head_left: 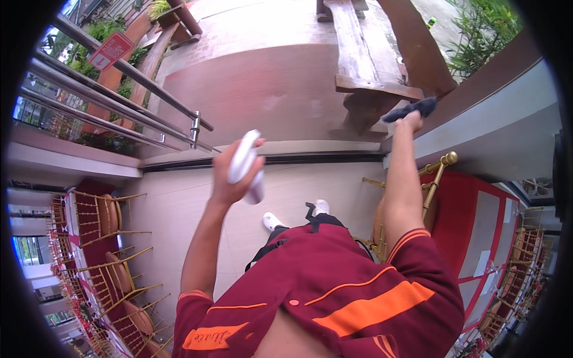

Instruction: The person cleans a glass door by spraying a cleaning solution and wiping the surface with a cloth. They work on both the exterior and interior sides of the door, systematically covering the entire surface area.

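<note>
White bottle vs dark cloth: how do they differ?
Colour: the white bottle is pale; the dark cloth is dark blue-black.
Shape: the bottle looks smooth and firm; the cloth looks soft and bunched.
Place: the bottle is in the left hand; the cloth is in the right hand, arm outstretched.
Shared: each is held in one hand.

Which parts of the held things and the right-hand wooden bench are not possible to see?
- Head view, white bottle: middle covered by the left hand.
- Head view, dark cloth: gripped part hidden by the right hand.
- Head view, wooden bench: far end cut off by the top edge.
</note>
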